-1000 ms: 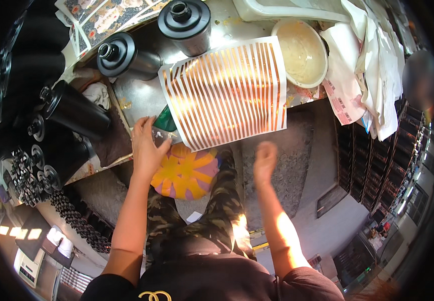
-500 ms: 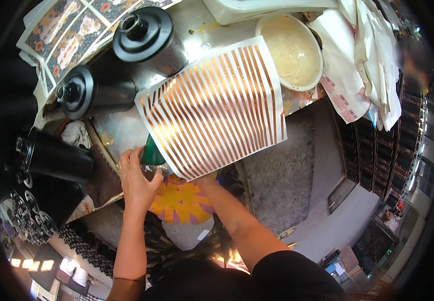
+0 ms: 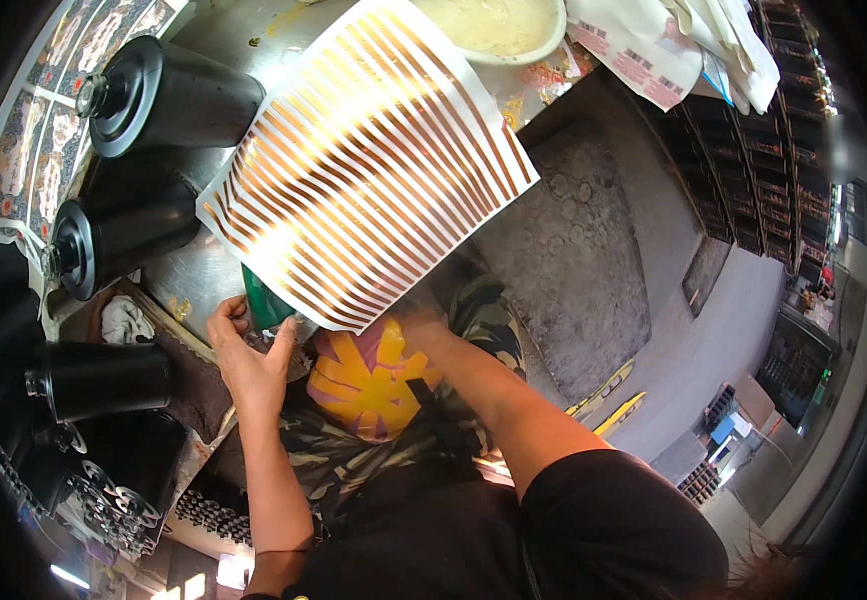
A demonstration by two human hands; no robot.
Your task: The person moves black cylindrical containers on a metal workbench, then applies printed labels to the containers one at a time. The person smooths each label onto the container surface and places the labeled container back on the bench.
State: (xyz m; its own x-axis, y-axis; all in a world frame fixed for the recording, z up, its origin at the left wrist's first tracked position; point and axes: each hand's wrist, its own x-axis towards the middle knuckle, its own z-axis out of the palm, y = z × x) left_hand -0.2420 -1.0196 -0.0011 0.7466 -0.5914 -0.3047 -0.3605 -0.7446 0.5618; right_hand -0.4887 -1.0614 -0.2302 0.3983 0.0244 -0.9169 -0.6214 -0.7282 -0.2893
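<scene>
A white sheet with copper-gold stripes (image 3: pixel 373 180) rises in a curve over the front of the metal table. Beneath its near left edge shows a dark green object (image 3: pixel 265 300), mostly covered, its kind unclear. My left hand (image 3: pixel 250 358) is around this green object's near end, thumb on one side and bent fingers on the other. My right hand (image 3: pixel 421 320) reaches in under the sheet's near edge. Only the part by the wrist shows, so its fingers and anything in them are hidden. Just below the sheet is a yellow and purple round surface (image 3: pixel 373 390).
Black cylindrical containers with necks (image 3: pixel 188 100) stand along the left. A crumpled white cloth (image 3: pixel 125 322) lies near them. At the back is a pale basin (image 3: pixel 498 30) of cream liquid, with hanging papers (image 3: pixel 643 50) to its right. A worn grey mat (image 3: pixel 578 260) covers floor at right.
The whole view has shifted, so table, containers and sheet sit higher and farther left. Both hands keep nearly the same place relative to the sheet. The left still meets the green object.
</scene>
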